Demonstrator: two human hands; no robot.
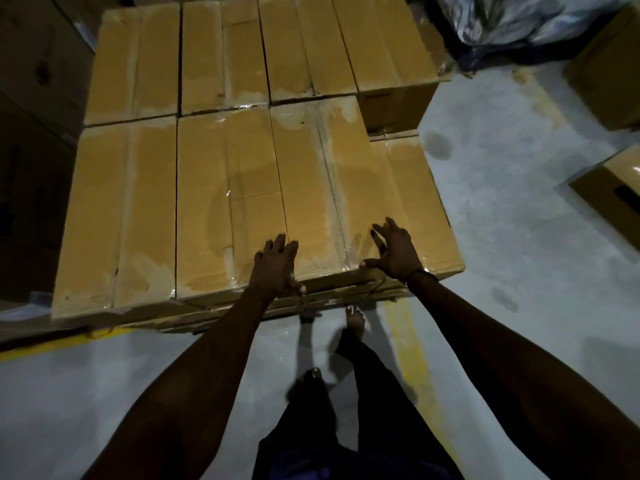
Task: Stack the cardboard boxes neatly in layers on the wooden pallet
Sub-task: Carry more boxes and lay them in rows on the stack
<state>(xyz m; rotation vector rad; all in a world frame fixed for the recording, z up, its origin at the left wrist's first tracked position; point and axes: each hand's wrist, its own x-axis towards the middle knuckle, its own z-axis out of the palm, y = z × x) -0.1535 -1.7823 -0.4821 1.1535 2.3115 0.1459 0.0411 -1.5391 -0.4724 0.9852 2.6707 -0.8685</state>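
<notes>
top layer: seven boxes set, front-right slot bare | left hand, right hand: fingers spread flat on newest box | pallet hidden

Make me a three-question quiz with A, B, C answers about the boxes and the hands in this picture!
1. Where are both hands?
A. On the near end of one top-layer box
B. On the floor
C. On the far row of boxes

2. What colour is the line painted on the floor?
A. Red
B. Yellow
C. Blue

3. How are the right hand's fingers?
A. In a tight fist
B. Hidden in a glove
C. Spread out on the box top

Answers:
1 A: the left hand and right hand sit at the near edge of the same box.
2 B: the painted line is yellow.
3 C: its fingers lie spread on the cardboard.
</notes>
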